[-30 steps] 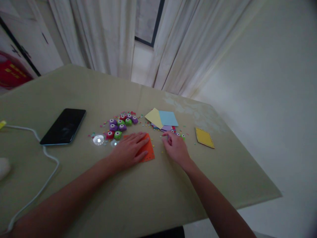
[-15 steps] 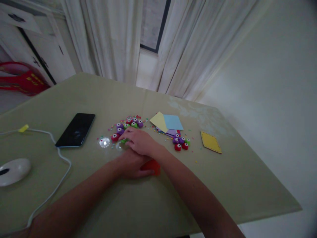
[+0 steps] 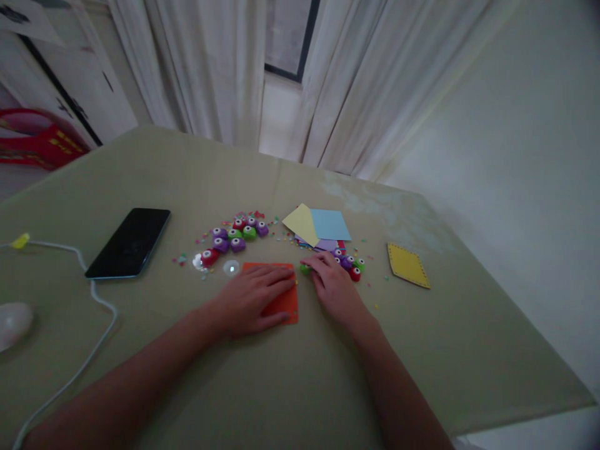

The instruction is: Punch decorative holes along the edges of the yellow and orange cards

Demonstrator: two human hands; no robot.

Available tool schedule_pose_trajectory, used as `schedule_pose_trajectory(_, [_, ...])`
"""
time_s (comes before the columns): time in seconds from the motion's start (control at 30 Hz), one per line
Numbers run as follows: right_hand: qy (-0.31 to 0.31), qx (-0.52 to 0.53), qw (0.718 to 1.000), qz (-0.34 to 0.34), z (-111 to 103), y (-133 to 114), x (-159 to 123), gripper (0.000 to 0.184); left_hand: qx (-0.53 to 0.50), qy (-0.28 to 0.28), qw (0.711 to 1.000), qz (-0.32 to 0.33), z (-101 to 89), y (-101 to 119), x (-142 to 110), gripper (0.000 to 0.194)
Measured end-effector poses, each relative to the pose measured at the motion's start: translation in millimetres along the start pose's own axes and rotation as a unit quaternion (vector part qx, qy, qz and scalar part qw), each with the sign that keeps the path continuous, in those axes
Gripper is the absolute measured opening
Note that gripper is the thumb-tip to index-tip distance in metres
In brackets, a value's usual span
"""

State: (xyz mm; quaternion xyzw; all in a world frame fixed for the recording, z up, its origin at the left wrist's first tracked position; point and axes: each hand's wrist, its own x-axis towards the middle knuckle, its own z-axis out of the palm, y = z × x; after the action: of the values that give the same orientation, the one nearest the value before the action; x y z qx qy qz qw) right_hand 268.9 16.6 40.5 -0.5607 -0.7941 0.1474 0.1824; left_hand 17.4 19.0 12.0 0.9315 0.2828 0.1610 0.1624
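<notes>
My left hand (image 3: 253, 300) lies flat, fingers spread, on an orange square sheet (image 3: 287, 305), covering much of it. Just right of that sheet, my right hand (image 3: 335, 290) has its fingertips closed on a small green eyeball bead (image 3: 304, 269). Partly behind the right hand sits a group of beads of the same kind, among them a red bead (image 3: 355, 274). A larger group, with a purple bead (image 3: 237, 244) at its front, spreads beyond my left hand. Two clear round discs lie near it, one of them a disc (image 3: 231, 268) left of the orange sheet.
Yellow paper (image 3: 300, 224) and blue paper (image 3: 330, 224) top a stack of coloured sheets. A yellow stitched square (image 3: 407, 265) lies at the right. Toward the left are a phone (image 3: 130, 242), a white cable (image 3: 109, 306) and a mouse (image 3: 14, 325). Tiny colourful bits are scattered around the beads.
My right hand has swung from across my left hand, by the left bead group, over to the right group, carrying a green bead. My left hand stays on the orange sheet, now more exposed.
</notes>
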Motion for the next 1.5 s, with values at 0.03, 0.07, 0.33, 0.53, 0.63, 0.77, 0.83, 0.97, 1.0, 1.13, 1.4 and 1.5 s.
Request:
schedule_pose_trajectory(0.03, [-0.001,0.012,1.0,-0.011,-0.1,1.3,-3.2,0.041,0.009,0.004,1.0,-0.015,0.4,-2.0,-0.5,0.062])
schedule_pose_trajectory(0.07, [-0.002,0.023,1.0,-0.018,-0.4,2.3,-5.0,0.041,0.015,0.007,0.999,-0.029,0.5,-4.2,-0.9,0.063])
schedule_pose_trajectory(0.33, [-0.019,0.077,0.997,-0.006,-6.3,5.7,-5.3,0.024,0.066,0.023,0.993,-0.093,-1.9,-11.4,-1.7,0.075])
schedule_pose_trajectory(0.53, [-0.036,0.073,0.996,0.024,-6.9,2.0,-8.5,0.023,0.084,0.015,0.991,-0.1,0.6,-11.3,-3.2,0.076])
schedule_pose_trajectory(0.63, [-0.059,0.088,0.994,0.015,-6.7,1.6,-8.1,0.029,0.091,0.016,0.991,-0.1,0.0,-9.8,-3.0,0.081])
schedule_pose_trajectory(0.77, [-0.086,0.126,0.988,0.005,-8.6,2.1,-7.7,0.033,0.09,0.016,0.991,-0.103,0.8,-9.3,-2.7,0.084])
schedule_pose_trajectory(0.83, [-0.089,0.13,0.987,0.0,-9.0,2.6,-7.9,0.036,0.086,0.019,0.991,-0.104,1.5,-9.9,-2.8,0.082])
schedule_pose_trajectory(0.97, [-0.106,0.142,0.983,-0.037,-8.0,4.4,-8.4,0.047,0.07,0.025,0.991,-0.109,1.1,-10.6,-3.1,0.08])
schedule_pose_trajectory(1.0, [-0.111,0.143,0.983,-0.04,-7.7,4.9,-8.6,0.047,0.066,0.026,0.991,-0.11,0.8,-10.5,-3.1,0.079])
schedule_pose_trajectory(1.13, [-0.11,0.124,0.986,-0.024,-7.5,6.3,-8.3,0.036,0.064,0.027,0.991,-0.112,0.4,-9.7,-2.8,0.079])
schedule_pose_trajectory(1.4, [-0.069,0.126,0.989,0.031,-3.1,6.0,-5.3,0.018,0.053,0.034,0.991,-0.119,-0.4,-8.8,-1.9,0.072])
schedule_pose_trajectory(1.5, [-0.052,0.184,0.981,0.045,2.2,3.7,-5.9,0.017,0.058,0.036,0.991,-0.116,0.1,-9.0,-2.4,0.073])
